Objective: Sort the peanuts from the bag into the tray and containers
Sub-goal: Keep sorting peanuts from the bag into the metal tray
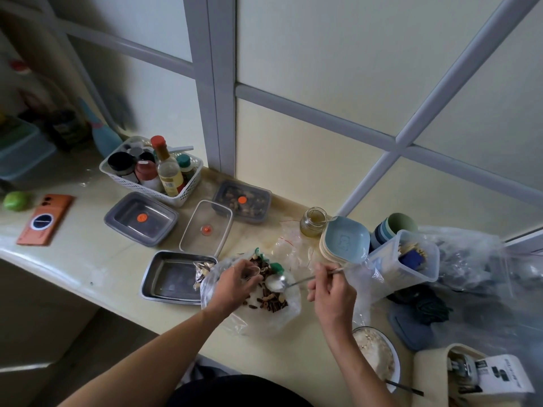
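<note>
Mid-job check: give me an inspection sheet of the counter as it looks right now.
Surface: beige counter, crowded at right.
Job's things: open plastic bag of mixed nuts in front; steel tray left of it; grey container and clear container behind, each with an orange dot; lidded container holding nuts.
Clutter: bottle basket, orange phone, glass jar, stacked dishes.
Grippers: left hand curled over the nuts; right hand holds a spoon above the bag.
Cables: nothing seen.
Surroundings: frosted window behind.
</note>
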A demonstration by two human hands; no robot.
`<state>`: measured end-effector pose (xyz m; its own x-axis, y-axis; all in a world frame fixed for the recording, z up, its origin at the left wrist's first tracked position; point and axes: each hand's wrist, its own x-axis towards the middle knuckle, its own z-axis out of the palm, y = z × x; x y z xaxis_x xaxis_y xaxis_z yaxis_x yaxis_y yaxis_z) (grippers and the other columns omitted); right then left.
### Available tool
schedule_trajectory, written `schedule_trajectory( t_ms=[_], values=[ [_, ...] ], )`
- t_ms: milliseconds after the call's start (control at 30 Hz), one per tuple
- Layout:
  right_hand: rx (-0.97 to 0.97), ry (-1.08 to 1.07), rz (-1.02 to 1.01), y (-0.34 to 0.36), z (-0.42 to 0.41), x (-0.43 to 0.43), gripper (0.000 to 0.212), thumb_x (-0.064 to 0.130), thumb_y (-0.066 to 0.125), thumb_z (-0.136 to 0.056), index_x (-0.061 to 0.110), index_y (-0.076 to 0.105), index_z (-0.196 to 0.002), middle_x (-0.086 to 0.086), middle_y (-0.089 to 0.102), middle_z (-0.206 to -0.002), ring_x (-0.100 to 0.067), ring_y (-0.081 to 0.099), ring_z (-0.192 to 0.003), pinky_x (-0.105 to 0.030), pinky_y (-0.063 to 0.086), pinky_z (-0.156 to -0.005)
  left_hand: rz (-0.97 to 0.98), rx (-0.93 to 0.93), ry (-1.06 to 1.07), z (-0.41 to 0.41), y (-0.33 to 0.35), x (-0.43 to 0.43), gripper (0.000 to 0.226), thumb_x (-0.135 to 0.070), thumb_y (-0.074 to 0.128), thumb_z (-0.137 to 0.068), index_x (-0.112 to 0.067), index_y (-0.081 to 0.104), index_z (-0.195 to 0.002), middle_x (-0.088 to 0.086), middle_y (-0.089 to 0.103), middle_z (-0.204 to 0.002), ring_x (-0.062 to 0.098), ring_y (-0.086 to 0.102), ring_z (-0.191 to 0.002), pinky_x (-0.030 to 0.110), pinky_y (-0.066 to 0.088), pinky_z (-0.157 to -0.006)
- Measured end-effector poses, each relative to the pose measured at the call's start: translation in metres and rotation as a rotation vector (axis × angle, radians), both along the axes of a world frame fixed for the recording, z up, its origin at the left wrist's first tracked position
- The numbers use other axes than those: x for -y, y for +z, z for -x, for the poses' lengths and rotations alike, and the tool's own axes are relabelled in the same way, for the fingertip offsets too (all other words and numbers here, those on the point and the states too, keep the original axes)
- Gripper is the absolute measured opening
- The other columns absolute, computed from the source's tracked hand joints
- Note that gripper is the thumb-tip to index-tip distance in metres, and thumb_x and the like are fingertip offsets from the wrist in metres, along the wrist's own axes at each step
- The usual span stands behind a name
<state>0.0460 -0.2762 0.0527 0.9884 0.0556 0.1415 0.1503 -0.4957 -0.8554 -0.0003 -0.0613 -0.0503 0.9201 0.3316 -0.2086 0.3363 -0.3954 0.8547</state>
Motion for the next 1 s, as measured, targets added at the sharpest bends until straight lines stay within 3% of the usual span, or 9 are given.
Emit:
schedule_trajectory(
  t_ms=[133,267,367,467,600,667,800,1000],
  values=[
    [-0.326,-0.143,-0.096,-0.020,0.011,-0.001,0.044,0.041,0.054,-0.105,0.008,0.062,-0.076,-0.002,0.070,-0.058,-0.019,0.069,-0.050,-0.032,0.055,-0.059,-0.044,-0.003,0.036,0.008,0.002,-0.007,0.019,-0.031,0.078,-0.089,-0.024,0.066,-0.102,-0.015,0.073,-0.098,-0.006,0.066,-0.093,0.008,0.049,-0.079],
    [-0.532,-0.228,-0.250,-0.037,0.024,-0.009,0.048,0.039,0.054,-0.105,-0.001,0.066,-0.082,-0.010,0.072,-0.062,-0.030,0.072,-0.054,-0.033,0.054,-0.050,-0.062,-0.024,0.046,0.011,0.003,-0.012,0.021,-0.034,0.078,-0.088,-0.024,0.067,-0.103,-0.017,0.073,-0.098,-0.006,0.066,-0.093,0.016,0.051,-0.083],
    [-0.605,-0.299,-0.305,-0.044,0.029,-0.009,0.047,0.036,0.055,-0.106,-0.003,0.068,-0.083,-0.012,0.073,-0.064,-0.029,0.074,-0.060,-0.034,0.058,-0.055,-0.077,-0.039,0.021,0.012,0.006,-0.010,0.020,-0.033,0.078,-0.088,-0.026,0.065,-0.102,-0.017,0.072,-0.098,-0.007,0.065,-0.092,0.004,0.045,-0.077],
    [-0.597,-0.357,-0.329,-0.046,0.027,-0.001,0.047,0.036,0.054,-0.106,-0.005,0.067,-0.087,-0.011,0.074,-0.064,-0.028,0.075,-0.061,-0.036,0.059,-0.059,-0.071,-0.055,-0.011,0.013,0.006,-0.007,0.020,-0.030,0.077,-0.089,-0.023,0.065,-0.103,-0.019,0.069,-0.096,-0.010,0.063,-0.090,0.001,0.044,-0.076],
    [-0.546,-0.423,-0.339,-0.047,0.021,0.013,0.043,0.037,0.054,-0.106,0.000,0.063,-0.086,-0.011,0.074,-0.063,-0.031,0.074,-0.059,-0.047,0.061,-0.069,-0.061,-0.053,-0.033,0.011,-0.001,-0.004,0.018,-0.030,0.078,-0.088,-0.024,0.065,-0.099,-0.015,0.071,-0.095,-0.006,0.066,-0.091,0.015,0.054,-0.083],
    [-0.517,-0.458,-0.352,-0.047,0.019,0.020,0.041,0.036,0.054,-0.106,0.001,0.061,-0.087,-0.011,0.073,-0.063,-0.030,0.074,-0.059,-0.050,0.062,-0.070,-0.057,-0.045,-0.033,0.010,-0.003,-0.002,0.019,-0.029,0.079,-0.088,-0.024,0.065,-0.099,-0.016,0.072,-0.096,-0.008,0.066,-0.092,0.014,0.054,-0.085],
    [-0.445,-0.484,-0.306,-0.048,0.021,0.024,0.039,0.036,0.053,-0.107,0.004,0.062,-0.087,-0.007,0.073,-0.062,-0.025,0.073,-0.057,-0.049,0.063,-0.067,-0.095,-0.050,-0.053,0.005,-0.002,-0.003,0.020,-0.031,0.079,-0.086,-0.027,0.064,-0.098,-0.019,0.071,-0.094,-0.014,0.063,-0.090,0.002,0.044,-0.077],
    [-0.345,-0.342,-0.161,-0.052,0.028,0.011,0.027,0.033,0.053,-0.106,0.015,0.062,-0.088,0.002,0.071,-0.061,-0.016,0.068,-0.053,-0.045,0.060,-0.069,-0.182,-0.101,-0.225,0.006,-0.002,-0.007,0.021,-0.037,0.078,-0.087,-0.026,0.067,-0.100,-0.019,0.070,-0.092,-0.002,0.065,-0.087,0.009,0.044,-0.074]
  ],
)
